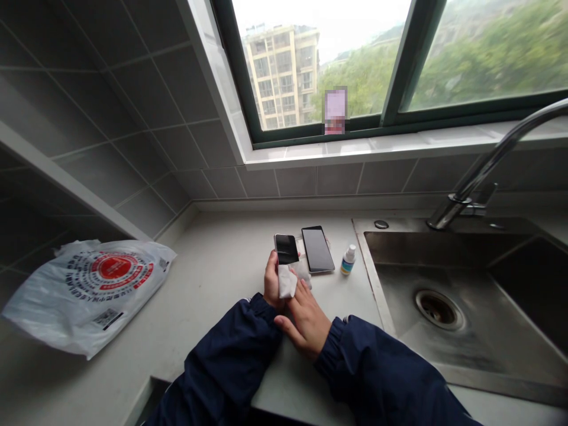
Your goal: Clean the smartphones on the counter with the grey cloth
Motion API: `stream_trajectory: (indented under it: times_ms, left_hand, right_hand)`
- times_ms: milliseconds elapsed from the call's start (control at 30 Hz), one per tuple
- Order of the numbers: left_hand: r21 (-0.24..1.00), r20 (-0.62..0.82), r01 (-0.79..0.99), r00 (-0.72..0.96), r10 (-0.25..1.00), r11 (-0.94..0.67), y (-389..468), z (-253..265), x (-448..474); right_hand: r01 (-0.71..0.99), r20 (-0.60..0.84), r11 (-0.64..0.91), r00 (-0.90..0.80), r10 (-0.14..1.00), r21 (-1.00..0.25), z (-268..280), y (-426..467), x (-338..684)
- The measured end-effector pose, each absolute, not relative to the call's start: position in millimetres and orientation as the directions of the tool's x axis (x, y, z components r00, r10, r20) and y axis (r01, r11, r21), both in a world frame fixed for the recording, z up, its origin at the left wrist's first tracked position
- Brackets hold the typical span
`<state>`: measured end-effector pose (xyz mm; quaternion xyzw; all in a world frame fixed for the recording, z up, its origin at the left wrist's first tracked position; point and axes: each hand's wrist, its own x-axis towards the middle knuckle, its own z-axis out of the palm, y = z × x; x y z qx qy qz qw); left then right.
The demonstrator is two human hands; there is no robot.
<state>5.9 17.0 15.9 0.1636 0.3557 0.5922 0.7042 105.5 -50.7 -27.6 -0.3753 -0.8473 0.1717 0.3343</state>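
Tilted up in my left hand (272, 281) is a smartphone (286, 248) with a dark screen. My right hand (307, 319) presses a folded white tissue (287, 283) against the lower part of that screen, its fingertips partly hidden by the tissue. A larger smartphone (318, 250) lies face up on the counter just beyond my right hand, with something pale partly under its left edge. To its right stands a small white bottle (348, 260) with a blue and yellow label.
A steel sink (373, 290) with a curved tap (470, 171) is set into the counter (213, 254) on the right. On the left lies a white plastic bag (89, 290) with red print. A window with a sill (293, 154) runs along the back.
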Motion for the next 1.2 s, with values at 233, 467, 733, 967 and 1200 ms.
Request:
stream_trajectory:
  times_ms: [233,467,733,967,1200]
  left_hand:
    - [0.578,-0.353,-0.716,0.214,0.911,0.392,16.4,8.4,7.2]
    - [0.748,-0.134,-0.639,0.117,0.984,0.178,7.1,-1.2,16.9]
    - [0.922,0.130,-0.388,0.292,0.948,-0.007,-0.3,1.3,18.6]
    - [0.904,0.100,-0.427,0.234,0.967,0.010,3.0,-2.7,18.0]
    - [0.782,-0.038,-0.618,0.085,0.996,0.082,10.7,-0.8,12.4]
  right_hand:
    - [0.527,0.463,0.643,-0.446,0.766,-0.555,-32.8,-49.2,105.8]
    - [0.588,0.559,0.600,-0.280,0.780,-0.543,-35.0,-42.5,108.8]
    - [0.642,0.632,0.513,-0.057,0.773,-0.570,-32.4,-32.7,117.9]
    - [0.607,0.596,0.544,-0.140,0.791,-0.579,-29.9,-32.8,118.5]
    - [0.527,0.541,0.626,-0.329,0.774,-0.574,-27.2,-41.2,112.7]
